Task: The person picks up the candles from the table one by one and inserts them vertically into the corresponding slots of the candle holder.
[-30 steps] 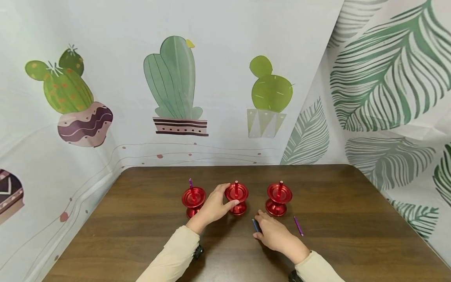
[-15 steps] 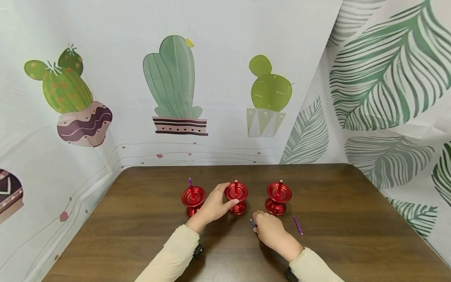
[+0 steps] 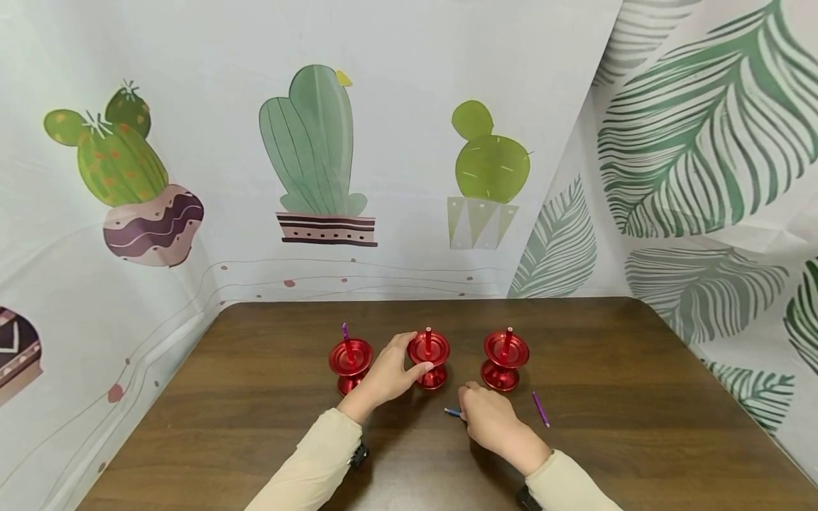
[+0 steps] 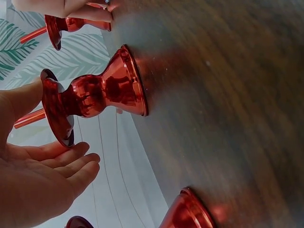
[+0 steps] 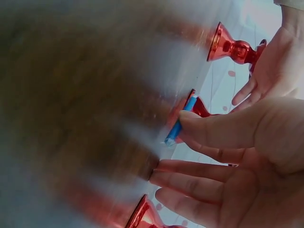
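My left hand (image 3: 383,377) holds the dish rim of the middle red candle holder (image 4: 88,95) between thumb and fingers. That holder stands upright on the table, a thin red tube rising from its dish. Just right of it, close over the tabletop, my right hand (image 3: 493,420) pinches a short blue candle (image 5: 176,127) between thumb and index finger. The other fingers of this hand stretch out below it in the right wrist view. In the left red candle holder (image 3: 349,360) a purple candle (image 3: 346,331) sticks up from the tube. The right red candle holder (image 3: 501,376) has a bare tube.
A second purple candle (image 3: 541,409) lies on the brown wooden table (image 3: 626,383), right of my right hand. Behind the table hangs a white cloth (image 3: 409,142) printed with cacti and leaves.
My right hand has closed its fingers on the blue candle. The candle has turned from pointing away to pointing left. My left hand stays at the middle candle holder.
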### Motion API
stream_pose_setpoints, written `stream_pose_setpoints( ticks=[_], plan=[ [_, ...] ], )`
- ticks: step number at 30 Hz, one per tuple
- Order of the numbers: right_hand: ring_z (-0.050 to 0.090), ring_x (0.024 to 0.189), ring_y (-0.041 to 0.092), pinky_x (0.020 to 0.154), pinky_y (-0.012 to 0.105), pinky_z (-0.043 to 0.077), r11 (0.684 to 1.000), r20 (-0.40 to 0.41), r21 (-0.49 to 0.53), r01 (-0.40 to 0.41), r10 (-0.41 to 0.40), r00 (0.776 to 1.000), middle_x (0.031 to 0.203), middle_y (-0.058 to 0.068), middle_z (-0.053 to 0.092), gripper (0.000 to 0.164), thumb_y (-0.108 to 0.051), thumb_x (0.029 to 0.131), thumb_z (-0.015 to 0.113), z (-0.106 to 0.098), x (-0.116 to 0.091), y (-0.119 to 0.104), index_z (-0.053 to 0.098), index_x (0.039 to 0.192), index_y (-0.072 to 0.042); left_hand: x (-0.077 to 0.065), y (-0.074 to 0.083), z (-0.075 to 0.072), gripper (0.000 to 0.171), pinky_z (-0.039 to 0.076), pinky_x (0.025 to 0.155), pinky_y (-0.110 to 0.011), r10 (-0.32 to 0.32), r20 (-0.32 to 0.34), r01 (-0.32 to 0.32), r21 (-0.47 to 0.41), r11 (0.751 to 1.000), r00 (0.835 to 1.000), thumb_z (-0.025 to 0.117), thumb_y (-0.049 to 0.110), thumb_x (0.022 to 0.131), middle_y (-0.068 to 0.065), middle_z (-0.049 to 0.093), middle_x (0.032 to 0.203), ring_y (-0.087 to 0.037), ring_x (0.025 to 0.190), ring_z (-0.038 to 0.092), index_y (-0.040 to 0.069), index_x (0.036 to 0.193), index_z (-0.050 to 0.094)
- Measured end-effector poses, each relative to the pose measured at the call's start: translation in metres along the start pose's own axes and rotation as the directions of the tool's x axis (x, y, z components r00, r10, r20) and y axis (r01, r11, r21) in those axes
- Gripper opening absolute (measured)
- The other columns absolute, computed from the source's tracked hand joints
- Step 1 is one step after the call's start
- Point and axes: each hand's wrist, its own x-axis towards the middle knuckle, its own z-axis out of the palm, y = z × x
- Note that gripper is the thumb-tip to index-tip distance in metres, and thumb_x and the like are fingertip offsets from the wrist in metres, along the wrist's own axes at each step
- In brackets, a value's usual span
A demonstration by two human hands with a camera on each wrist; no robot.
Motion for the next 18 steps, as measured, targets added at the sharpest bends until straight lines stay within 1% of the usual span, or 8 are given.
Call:
stream_pose_setpoints(
  ticks=[8,13,14,16,17,18],
  plan=[
    [0.041,0.060,0.013,0.049,0.029,0.037,0.989,-0.019,0.145,-0.009,0.012,1.000,0.067,-0.001,0.045,0.028,0.005,0.078,0.072,-0.007,0.001,0.002,0.049,0.071,-0.009,0.001,-0.001,0.001,0.063,0.039,0.105,-0.049,0.007,-0.006,-0.007,-0.003,1.000,1.000,0.070,0.021,0.090,-0.024,0.047,0.136,-0.036,0.127,0.047,-0.009,0.137,0.042],
    [0.041,0.061,0.012,0.051,0.025,0.037,0.969,-0.054,0.247,-0.030,0.045,0.998,0.068,-0.001,0.047,0.023,0.004,0.082,0.070,-0.018,0.005,0.002,0.052,0.075,-0.008,0.001,-0.001,0.002,0.063,0.039,0.105,-0.049,0.004,-0.007,-0.004,-0.006,1.000,1.000,0.070,0.021,0.090,-0.024,0.047,0.136,-0.036,0.127,0.047,-0.009,0.137,0.041],
    [0.042,0.061,0.013,0.051,0.025,0.038,0.961,-0.068,0.274,-0.034,0.054,0.996,0.070,0.000,0.048,0.022,0.004,0.083,0.070,-0.020,0.006,0.002,0.052,0.077,-0.008,0.001,-0.001,0.002,0.063,0.039,0.105,-0.049,0.003,-0.007,-0.003,-0.006,1.000,1.000,0.070,0.021,0.090,-0.024,0.047,0.136,-0.036,0.127,0.047,-0.009,0.137,0.041],
    [0.050,0.065,0.015,0.055,0.026,0.043,0.945,-0.105,0.325,-0.029,0.067,0.992,0.079,0.004,0.058,0.020,0.004,0.083,0.070,-0.024,0.010,0.002,0.054,0.078,-0.008,0.001,-0.001,0.002,0.063,0.039,0.105,-0.049,-0.002,-0.007,0.002,-0.007,1.000,1.000,0.070,0.021,0.090,-0.024,0.047,0.136,-0.036,0.127,0.047,-0.009,0.137,0.041],
    [0.055,0.070,0.018,0.060,0.029,0.048,0.936,-0.122,0.351,-0.029,0.076,0.990,0.085,0.007,0.062,0.020,0.004,0.084,0.069,-0.026,0.012,0.003,0.054,0.079,-0.009,0.001,-0.001,0.002,0.063,0.039,0.104,-0.049,-0.003,-0.008,0.003,-0.006,1.000,1.000,0.069,0.021,0.090,-0.024,0.047,0.136,-0.036,0.126,0.047,-0.009,0.137,0.041],
    [0.060,0.077,0.022,0.067,0.034,0.052,0.924,-0.141,0.382,-0.021,0.081,0.987,0.092,0.011,0.064,0.019,0.003,0.084,0.069,-0.027,0.014,0.003,0.055,0.080,-0.008,0.001,-0.001,0.002,0.063,0.039,0.104,-0.049,-0.004,-0.008,0.004,-0.004,1.000,1.000,0.069,0.020,0.090,-0.024,0.047,0.136,-0.036,0.126,0.048,-0.009,0.137,0.041]
  ],
)
